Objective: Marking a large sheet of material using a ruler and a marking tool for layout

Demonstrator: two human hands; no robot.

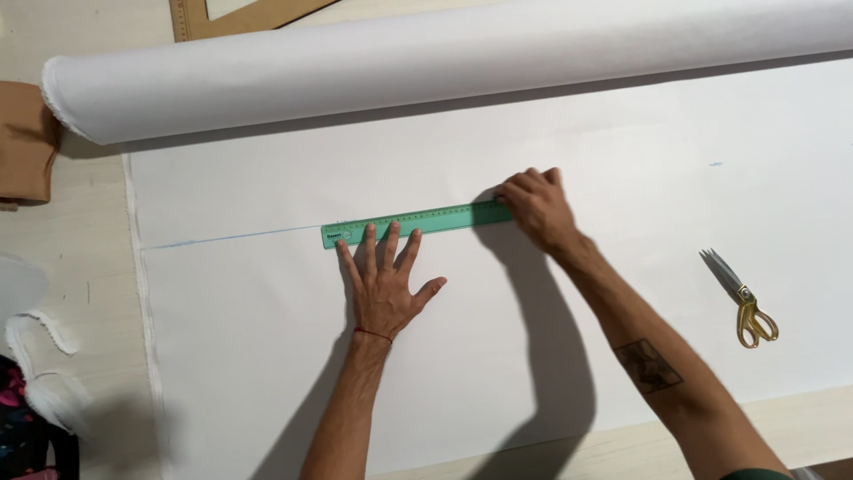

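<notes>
Two hands are laid on a green ruler (418, 223) that lies slightly tilted across a sheet of white fabric (498, 356) unrolled from a bolt (426, 62) at the far edge of the table (80, 222). The left hand (384, 280) is spread flat, its fingers apart and their tips pressed on the ruler's left half. The right hand (536, 207) is curled at the ruler's right end, fingers drawn together as though pinched on a marking tool (the tool itself is hidden, so what is gripped cannot be told). A faint blue line (231, 237) is seen running from the cloth's left edge up to the ruler, so the step in hand is judged to be the ruling of a straight line. For the next move, the ruler would need to be kept from slipping and aligned with the drawn line. Gold-handled scissors (745, 298) lie closed on the fabric, well apart to the right. A tan cloth (25, 142) is seen at the left edge.
</notes>
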